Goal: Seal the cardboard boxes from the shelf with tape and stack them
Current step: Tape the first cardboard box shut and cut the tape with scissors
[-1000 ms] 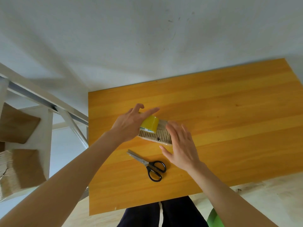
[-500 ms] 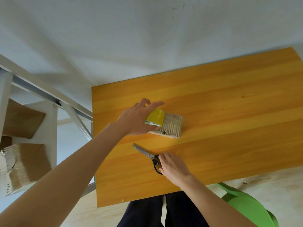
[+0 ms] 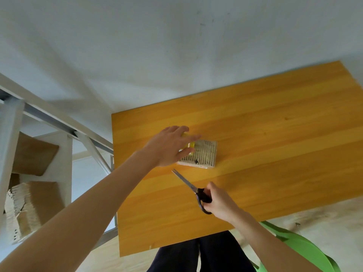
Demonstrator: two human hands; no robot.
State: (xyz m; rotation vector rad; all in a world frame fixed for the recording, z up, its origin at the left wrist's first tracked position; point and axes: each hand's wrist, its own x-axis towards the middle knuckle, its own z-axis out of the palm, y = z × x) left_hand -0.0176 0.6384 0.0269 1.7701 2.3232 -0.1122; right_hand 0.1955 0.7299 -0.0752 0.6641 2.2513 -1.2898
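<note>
The right half of the wooden table (image 3: 284, 154) lies open from near edge to far. Left of centre, the small cardboard box (image 3: 207, 154) and the left hand (image 3: 167, 148) gripping a yellow tape roll (image 3: 191, 146) on it block passage. Just nearer, scissors (image 3: 188, 184) slant out from the right hand (image 3: 222, 203). A white shelf (image 3: 64, 154) flanks the table's left edge and a green chair (image 3: 302, 246) its near side.

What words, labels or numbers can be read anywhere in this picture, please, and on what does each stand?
None can be read.
yellow tape roll: a pale label strip shows at the edge of the left hand, which covers most of the roll; too blurred to read.
cardboard box: only ribbed lines and a dark mark, no text.
scissors: no marking visible.
</note>
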